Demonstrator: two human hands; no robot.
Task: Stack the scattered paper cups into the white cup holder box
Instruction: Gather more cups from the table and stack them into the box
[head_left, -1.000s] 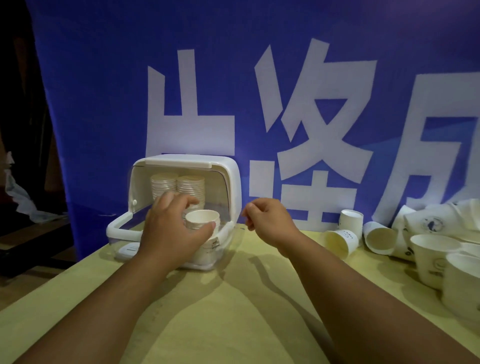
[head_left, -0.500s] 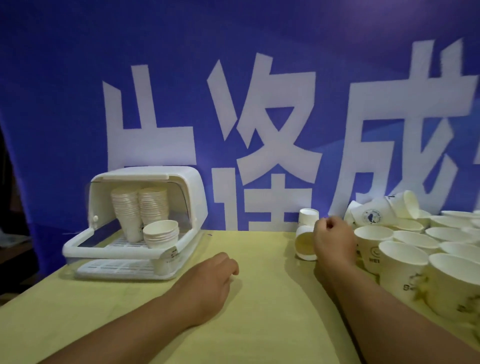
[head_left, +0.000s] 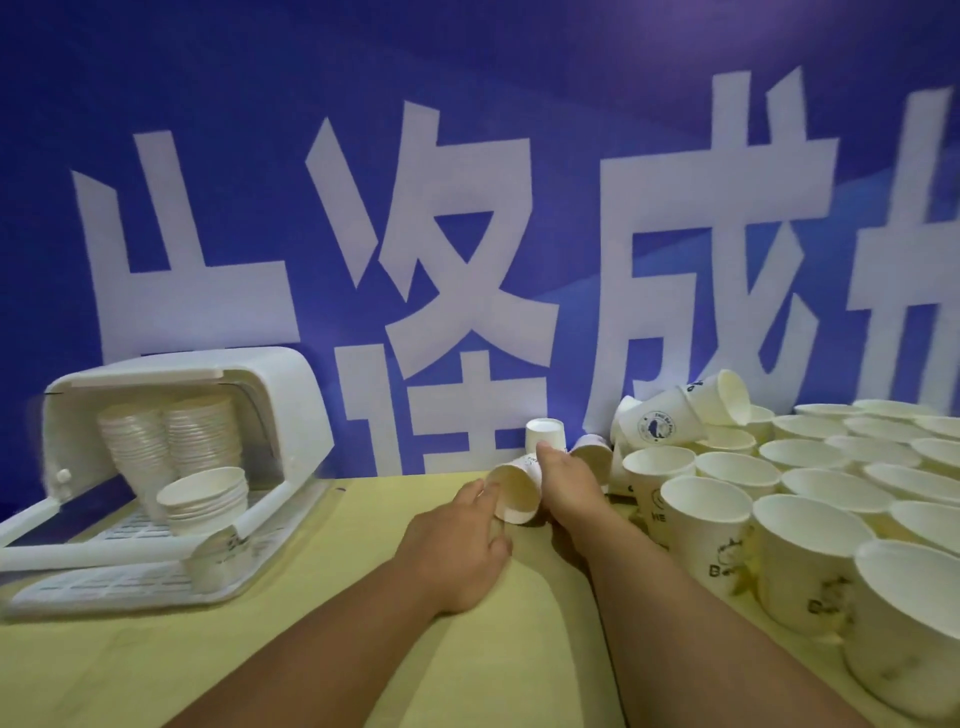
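Gripping a tipped cup (head_left: 514, 499) with the right hand (head_left: 569, 486); cup is lying on its side on the desk (head_left: 156, 665), mouth facing near-left. Left hand (head_left: 460, 545) is resting just beside it, straight fingertips touching its rim. Box (head_left: 291, 405) is sitting open at the left, well apart, holding two tall stacks (head_left: 171, 441) plus a short one. Loose cups (head_left: 779, 493) are crowding the right.

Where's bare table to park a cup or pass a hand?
Free: bare table between the cup holder box and the left hand, forward to the near edge; also the strip between the forearms. Crowded: upright cups pack the right side; right hand on a tipped cup, back centre.
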